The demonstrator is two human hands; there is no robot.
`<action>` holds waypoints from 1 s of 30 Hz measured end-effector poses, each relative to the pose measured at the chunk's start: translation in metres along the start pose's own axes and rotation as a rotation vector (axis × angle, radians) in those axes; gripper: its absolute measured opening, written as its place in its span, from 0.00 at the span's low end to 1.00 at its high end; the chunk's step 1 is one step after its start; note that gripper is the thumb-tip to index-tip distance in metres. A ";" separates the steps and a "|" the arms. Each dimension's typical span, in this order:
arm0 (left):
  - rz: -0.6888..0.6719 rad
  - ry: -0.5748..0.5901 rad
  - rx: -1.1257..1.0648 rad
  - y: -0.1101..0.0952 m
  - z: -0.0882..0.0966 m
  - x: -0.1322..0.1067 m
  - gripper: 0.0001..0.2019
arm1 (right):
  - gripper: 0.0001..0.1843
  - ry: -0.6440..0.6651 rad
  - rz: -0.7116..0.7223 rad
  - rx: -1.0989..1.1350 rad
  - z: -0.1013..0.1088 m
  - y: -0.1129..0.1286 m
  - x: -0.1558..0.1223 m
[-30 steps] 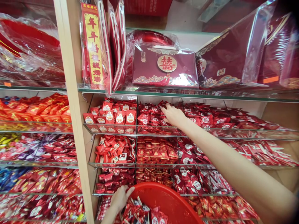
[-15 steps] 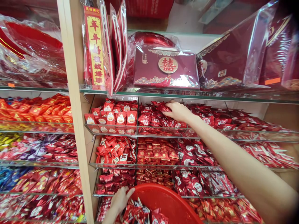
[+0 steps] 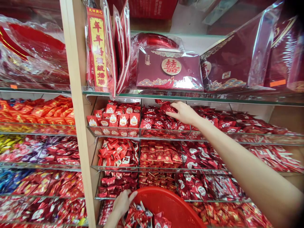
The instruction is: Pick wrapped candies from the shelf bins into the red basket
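Observation:
My right hand (image 3: 182,113) reaches into the upper candy compartment, fingers closed around dark red candy packets (image 3: 167,107) just over the pile. How many it grips is hidden by the hand. Loose packets of the same dark red, with white print (image 3: 154,121), lie below it. At the bottom of the view my left hand (image 3: 123,203) holds the rim of a round red plastic basket (image 3: 173,199), its thumb lying along the edge. Inside the basket is a heap of red candy packets (image 3: 139,218), some with white or dark parts.
A glass shelf (image 3: 152,94) runs just above my right hand, bearing purple gift bags (image 3: 169,68) in clear wrap. Clear lips (image 3: 163,134) front the candy tiers. A wooden upright (image 3: 79,126) divides off the left shelves. Red-and-white packets (image 3: 124,120) fill the neighbouring compartment.
My right hand has risen slightly, and the packets in its fingers sit a little higher above the pile. My left hand and the basket stay where they were.

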State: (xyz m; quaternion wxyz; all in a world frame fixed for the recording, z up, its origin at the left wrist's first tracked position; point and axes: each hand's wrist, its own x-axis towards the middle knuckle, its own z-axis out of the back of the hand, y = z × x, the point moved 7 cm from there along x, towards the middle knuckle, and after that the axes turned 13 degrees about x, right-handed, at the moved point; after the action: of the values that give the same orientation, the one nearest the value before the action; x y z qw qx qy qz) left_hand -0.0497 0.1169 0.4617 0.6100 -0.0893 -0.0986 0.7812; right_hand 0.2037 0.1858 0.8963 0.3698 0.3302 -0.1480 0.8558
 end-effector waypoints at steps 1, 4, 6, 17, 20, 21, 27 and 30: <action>0.000 -0.001 0.000 0.000 0.000 0.000 0.25 | 0.22 -0.004 0.015 0.012 0.002 0.003 -0.002; -0.003 0.001 0.000 0.000 0.000 0.001 0.26 | 0.21 -0.012 0.068 0.060 0.007 0.011 -0.008; 0.000 -0.001 0.001 0.000 0.001 0.001 0.26 | 0.21 -0.009 0.089 0.085 0.008 0.016 -0.011; -0.002 0.011 0.031 -0.003 0.003 -0.001 0.27 | 0.20 -0.078 0.181 0.110 0.026 0.037 -0.030; 0.000 0.020 0.038 -0.003 0.003 -0.002 0.28 | 0.21 -0.114 0.250 0.168 0.035 0.052 -0.050; 0.003 0.022 0.043 -0.003 0.003 -0.002 0.28 | 0.20 -0.121 0.269 0.194 0.036 0.058 -0.059; 0.005 0.026 0.055 -0.005 0.006 -0.004 0.28 | 0.19 0.044 0.247 0.321 -0.012 0.086 -0.123; 0.007 0.033 0.041 -0.006 0.007 -0.004 0.28 | 0.19 0.231 0.218 0.372 -0.062 0.093 -0.163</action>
State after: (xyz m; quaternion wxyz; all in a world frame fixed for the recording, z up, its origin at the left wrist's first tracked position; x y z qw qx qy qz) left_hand -0.0450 0.1138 0.4700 0.6105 -0.0902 -0.0720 0.7836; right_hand 0.1905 0.0658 0.7394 0.2228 0.2745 0.0207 0.9352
